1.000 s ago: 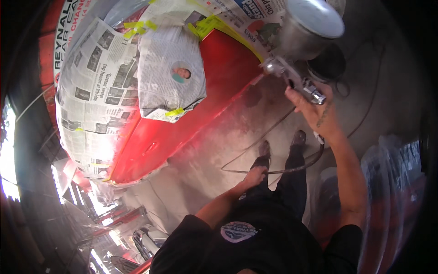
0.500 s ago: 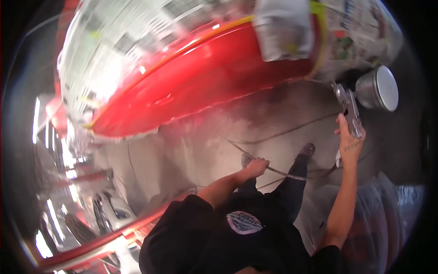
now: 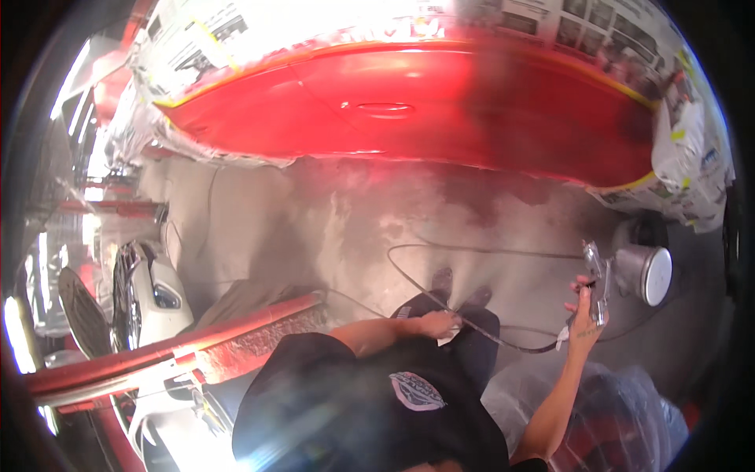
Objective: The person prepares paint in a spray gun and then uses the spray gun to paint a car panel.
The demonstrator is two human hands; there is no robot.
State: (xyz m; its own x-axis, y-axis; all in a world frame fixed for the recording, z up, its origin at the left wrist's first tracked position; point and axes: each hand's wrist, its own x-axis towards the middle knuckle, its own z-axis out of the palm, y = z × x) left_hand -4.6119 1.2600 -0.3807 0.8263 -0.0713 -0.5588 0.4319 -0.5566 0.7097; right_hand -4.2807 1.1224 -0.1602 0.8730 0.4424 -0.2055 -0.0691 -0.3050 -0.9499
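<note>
My right hand [image 3: 583,321] grips a metal spray gun [image 3: 598,277], fingers wrapped round its handle. A round silver paint cup [image 3: 654,275] is attached to the gun's right side. My left hand [image 3: 440,323] is closed at the hose [image 3: 511,344], in front of my waist. Something small and white [image 3: 450,337] shows under its fingers; I cannot make out what it is. From there the hose runs right to the gun hand and also loops forward over the floor. Ahead lies a glossy red car side [image 3: 330,94] with a door handle [image 3: 385,108], apart from the gun.
Printed masking paper [image 3: 605,31] and yellow tape [image 3: 625,93] border the red panel. A red beam [image 3: 252,318] and a white car part [image 3: 157,291] are at left. Clear plastic sheeting [image 3: 613,401] covers something at lower right. Red overspray [image 3: 464,193] marks the floor.
My view has swung, bringing the whole red side and its handle into sight. The gun has come lower and farther from the panel. My left hand stays near the hose.
</note>
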